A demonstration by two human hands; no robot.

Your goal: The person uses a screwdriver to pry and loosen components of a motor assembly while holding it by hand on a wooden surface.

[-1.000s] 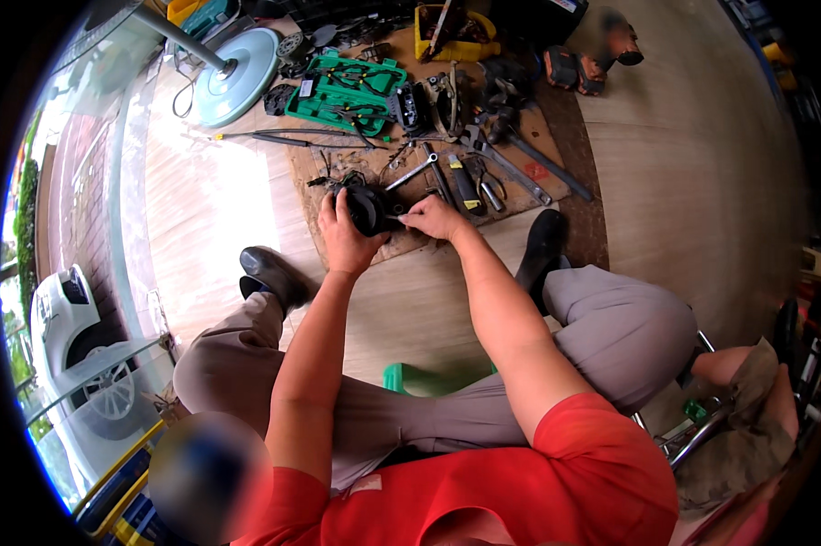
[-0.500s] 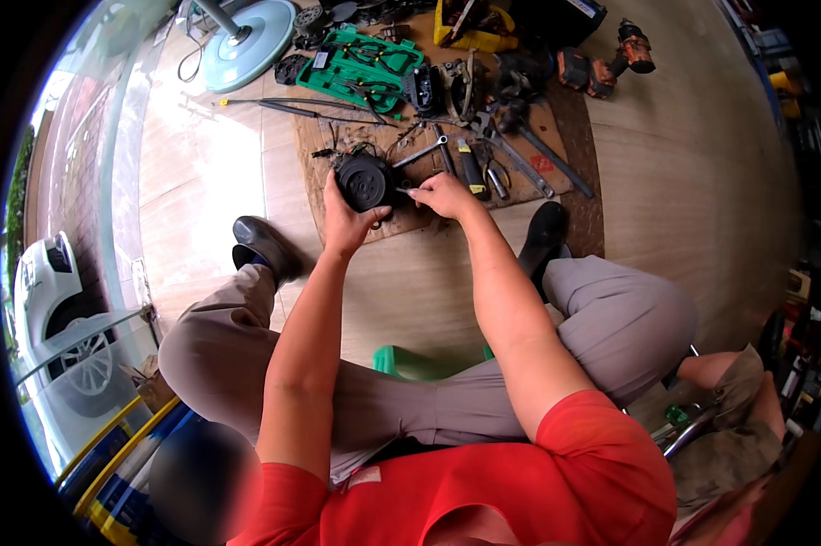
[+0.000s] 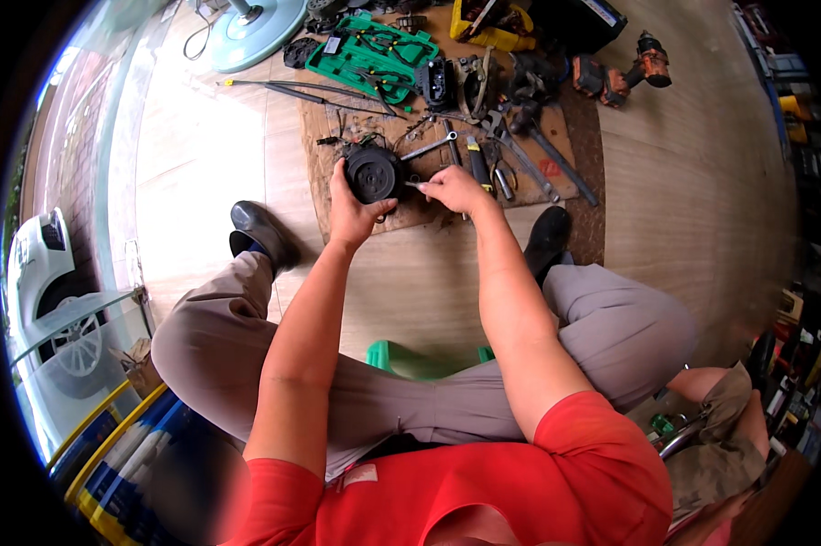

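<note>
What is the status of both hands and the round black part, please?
Left hand holds round black part; right hand pinches slim metal piece beside it; wrench lies close by.

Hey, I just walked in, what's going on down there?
Someone's left hand holds a round black part over a brown sheet. The right hand's fingers pinch a slim metal piece beside it. A wrench and an open green case lie farther away.
</note>
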